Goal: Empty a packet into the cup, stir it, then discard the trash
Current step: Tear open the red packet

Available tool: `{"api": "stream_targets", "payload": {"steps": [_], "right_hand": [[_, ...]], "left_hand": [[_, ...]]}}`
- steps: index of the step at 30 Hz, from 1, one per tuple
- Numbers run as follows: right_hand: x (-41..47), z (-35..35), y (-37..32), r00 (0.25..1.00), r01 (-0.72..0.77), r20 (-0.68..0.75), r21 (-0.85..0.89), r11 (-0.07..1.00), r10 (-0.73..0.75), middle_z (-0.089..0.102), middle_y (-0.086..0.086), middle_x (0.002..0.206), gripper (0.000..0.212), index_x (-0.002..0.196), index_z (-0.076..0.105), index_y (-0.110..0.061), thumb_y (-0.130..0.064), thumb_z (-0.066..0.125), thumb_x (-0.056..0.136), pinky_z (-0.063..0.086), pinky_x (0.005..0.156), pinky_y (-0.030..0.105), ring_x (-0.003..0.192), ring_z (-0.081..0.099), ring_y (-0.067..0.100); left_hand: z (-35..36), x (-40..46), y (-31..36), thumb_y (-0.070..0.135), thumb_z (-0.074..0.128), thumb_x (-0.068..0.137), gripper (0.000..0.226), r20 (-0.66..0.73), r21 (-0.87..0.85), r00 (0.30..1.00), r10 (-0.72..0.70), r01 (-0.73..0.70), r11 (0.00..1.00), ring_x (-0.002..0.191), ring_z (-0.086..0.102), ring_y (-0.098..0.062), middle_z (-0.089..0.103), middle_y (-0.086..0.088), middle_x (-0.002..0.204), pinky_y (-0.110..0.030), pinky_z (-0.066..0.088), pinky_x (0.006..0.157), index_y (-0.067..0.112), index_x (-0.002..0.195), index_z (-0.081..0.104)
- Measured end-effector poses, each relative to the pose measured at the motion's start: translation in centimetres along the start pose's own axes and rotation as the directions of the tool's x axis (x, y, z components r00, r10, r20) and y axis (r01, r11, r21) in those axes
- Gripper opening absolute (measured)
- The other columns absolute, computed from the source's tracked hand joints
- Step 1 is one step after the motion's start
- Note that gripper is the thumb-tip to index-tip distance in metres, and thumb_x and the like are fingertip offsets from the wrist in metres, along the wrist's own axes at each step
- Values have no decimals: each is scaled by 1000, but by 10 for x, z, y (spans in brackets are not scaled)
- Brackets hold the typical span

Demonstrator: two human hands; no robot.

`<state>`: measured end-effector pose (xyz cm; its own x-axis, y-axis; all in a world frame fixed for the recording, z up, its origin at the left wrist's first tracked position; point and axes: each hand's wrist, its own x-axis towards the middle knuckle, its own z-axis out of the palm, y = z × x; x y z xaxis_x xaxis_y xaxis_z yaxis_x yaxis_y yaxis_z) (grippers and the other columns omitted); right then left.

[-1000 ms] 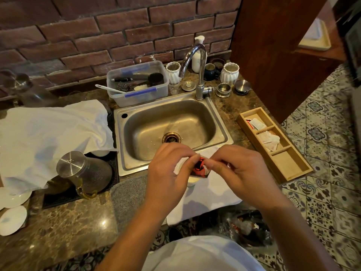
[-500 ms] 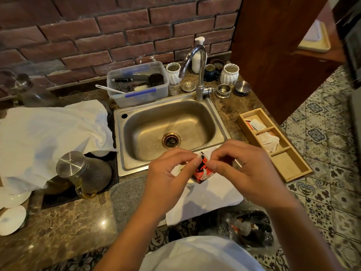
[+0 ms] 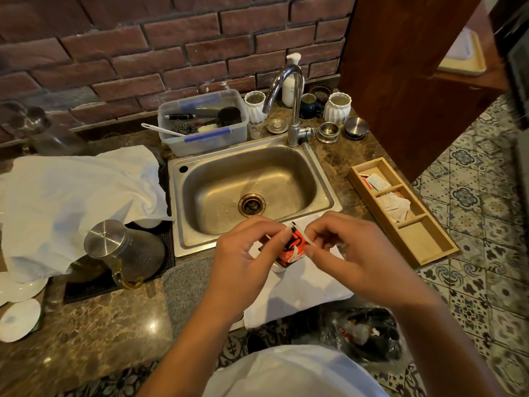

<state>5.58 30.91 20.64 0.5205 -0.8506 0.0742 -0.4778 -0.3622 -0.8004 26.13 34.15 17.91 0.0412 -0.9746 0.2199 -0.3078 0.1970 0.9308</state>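
The packet (image 3: 294, 247) was small, red-orange with black and white markings and a white top edge. It was held upright above a white cloth (image 3: 300, 293) just in front of the sink (image 3: 252, 190). The left hand (image 3: 246, 262) and right hand (image 3: 355, 259) each pinched its top corners.

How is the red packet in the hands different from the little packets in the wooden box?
The red packet is red with black and white markings; the packets in the wooden box look mostly white. The red packet is pinched at its top between the left hand and the right hand, with a strip peeling off; the box packets lie loose and untouched in the wooden box. Both are small, flat sachets.
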Motion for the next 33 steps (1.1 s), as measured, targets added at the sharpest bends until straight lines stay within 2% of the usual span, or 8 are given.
{"api": "stream_targets", "payload": {"steps": [3,6,11,15,18,24,29,33], "right_hand": [[5,-3,-3,1000,1,22,42,999,-1,69,-10,91,5,101,70,-21,-21,69,97,55,72,31,85,66,14],[15,-11,-4,994,43,104,-65,997,-36,70,-12,89,6,102,70,-22,-26,66,99,54,69,28,83,66,11],[22,-21,-3,978,26,208,-32,999,-19,68,-9,82,5,94,67,-24,-23,71,96,48,64,18,78,64,13],[31,-28,-8,912,28,409,-100,995,15,70,-9,77,6,94,64,-28,-29,65,99,51,63,21,73,67,7],[39,-33,-12,869,79,495,-125,989,-7,72,-9,75,13,100,68,-23,-32,59,103,49,63,15,71,70,7],[46,-31,-9,902,179,406,-35,983,-149,69,-3,71,15,98,72,-15,-23,61,103,50,59,23,65,68,15],[30,-11,-2,925,361,276,-420,833,-262,68,-10,79,26,97,69,-23,-38,48,102,51,56,38,66,61,11],[22,-3,-1,935,353,217,-501,790,-281,68,-6,82,25,95,69,-21,-35,48,102,51,57,40,71,61,16]], "left_hand": [[-4,4,-2,22,69,94,13,97,62,994,42,-48,997,81,66,-18,71,5,86,-39,54,72,15,90,78],[-8,8,-5,28,67,95,14,208,122,978,33,-59,991,80,65,-18,71,6,85,-39,52,74,19,92,78],[-10,7,-1,31,61,97,16,320,44,939,-123,115,992,72,65,-9,71,12,81,-29,54,65,22,94,73],[-14,9,0,32,59,98,19,433,21,893,-126,129,991,67,60,-8,67,10,77,-40,53,63,17,95,71],[-20,15,0,38,59,95,25,458,-1,882,-113,127,992,68,61,-11,68,3,78,-35,50,62,16,94,71],[-13,16,-5,35,62,90,21,413,-228,896,-165,277,933,67,59,-9,69,6,75,-22,45,63,17,88,73],[-4,9,-9,21,62,92,15,351,-283,898,-267,373,884,71,64,-10,72,2,78,-20,48,67,14,85,73],[0,8,-7,19,66,93,15,356,-390,866,-352,480,786,70,66,-10,73,0,77,-19,51,66,14,81,74]]}}
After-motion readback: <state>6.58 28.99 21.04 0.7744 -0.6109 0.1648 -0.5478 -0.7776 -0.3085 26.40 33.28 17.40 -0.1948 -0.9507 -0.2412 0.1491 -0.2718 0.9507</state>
